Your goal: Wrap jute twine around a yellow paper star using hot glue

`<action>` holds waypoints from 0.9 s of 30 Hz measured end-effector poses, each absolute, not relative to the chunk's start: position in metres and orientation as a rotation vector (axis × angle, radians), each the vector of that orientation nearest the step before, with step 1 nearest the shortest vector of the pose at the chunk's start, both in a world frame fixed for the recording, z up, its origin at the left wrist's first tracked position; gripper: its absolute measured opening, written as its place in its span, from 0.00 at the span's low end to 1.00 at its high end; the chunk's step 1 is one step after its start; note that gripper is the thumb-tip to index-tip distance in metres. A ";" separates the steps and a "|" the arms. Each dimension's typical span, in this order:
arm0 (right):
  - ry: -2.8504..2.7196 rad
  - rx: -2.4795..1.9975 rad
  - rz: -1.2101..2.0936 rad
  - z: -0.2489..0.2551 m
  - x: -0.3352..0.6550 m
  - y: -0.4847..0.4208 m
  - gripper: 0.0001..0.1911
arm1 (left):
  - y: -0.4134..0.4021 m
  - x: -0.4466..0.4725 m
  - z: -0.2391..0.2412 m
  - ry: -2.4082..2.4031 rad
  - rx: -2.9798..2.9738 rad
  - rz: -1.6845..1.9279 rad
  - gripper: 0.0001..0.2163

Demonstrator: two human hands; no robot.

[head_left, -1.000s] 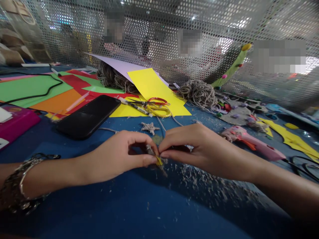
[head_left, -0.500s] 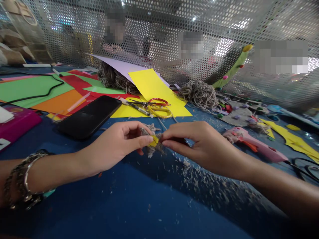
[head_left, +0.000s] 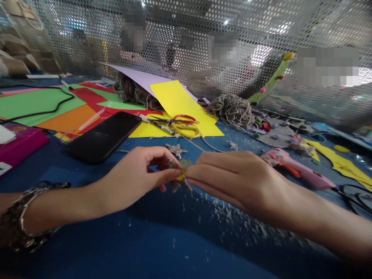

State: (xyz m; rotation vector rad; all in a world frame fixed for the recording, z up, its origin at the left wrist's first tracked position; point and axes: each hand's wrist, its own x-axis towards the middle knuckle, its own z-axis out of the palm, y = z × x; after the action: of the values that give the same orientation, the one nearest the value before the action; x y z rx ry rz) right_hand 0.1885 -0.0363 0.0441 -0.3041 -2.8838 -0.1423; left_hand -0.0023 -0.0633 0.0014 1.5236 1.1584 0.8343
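Observation:
Between thumb and fingers, my left hand (head_left: 132, 174) pinches a small yellow paper piece edged with grey yarn (head_left: 181, 175); its pointed outline is partly hidden. From the other side, my right hand (head_left: 235, 176) has its fingers pressed together, the tips on the right edge of that piece. Just behind it a grey yarn star (head_left: 176, 150) lies on the blue table. Farther back, red-and-yellow handled scissors (head_left: 186, 119) and a marker pen (head_left: 162, 127) rest on yellow paper (head_left: 180, 102).
A black phone (head_left: 106, 135) lies left of the scissors, beside coloured paper sheets (head_left: 35, 102). Grey yarn bundles (head_left: 231, 110) sit before a perforated metal screen (head_left: 186, 23). At right lies a pink glue gun (head_left: 302, 168) with a cord. Yarn scraps (head_left: 232, 217) litter the table.
Both hands and the held piece have come slightly nearer to me. My right hand has turned, its fingers straighter and its back showing more. The grey star behind is more exposed.

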 end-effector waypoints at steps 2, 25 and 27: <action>-2.893 -0.329 -0.056 0.044 0.189 -0.035 0.14 | -0.066 -0.001 0.002 1.157 1.543 0.783 0.06; -2.712 -0.418 0.628 0.036 0.183 -0.016 0.06 | -0.067 -0.001 0.004 1.093 1.595 0.950 0.01; -2.712 -0.396 0.550 0.036 0.183 -0.016 0.07 | -0.066 -0.001 0.004 1.114 1.581 1.006 0.01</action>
State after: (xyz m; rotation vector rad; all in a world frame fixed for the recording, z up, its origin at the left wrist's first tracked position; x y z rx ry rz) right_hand 0.1829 -0.0157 0.0361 -0.3958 -2.7124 0.5497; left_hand -0.0015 -0.0663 0.0044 1.5806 1.1143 1.0060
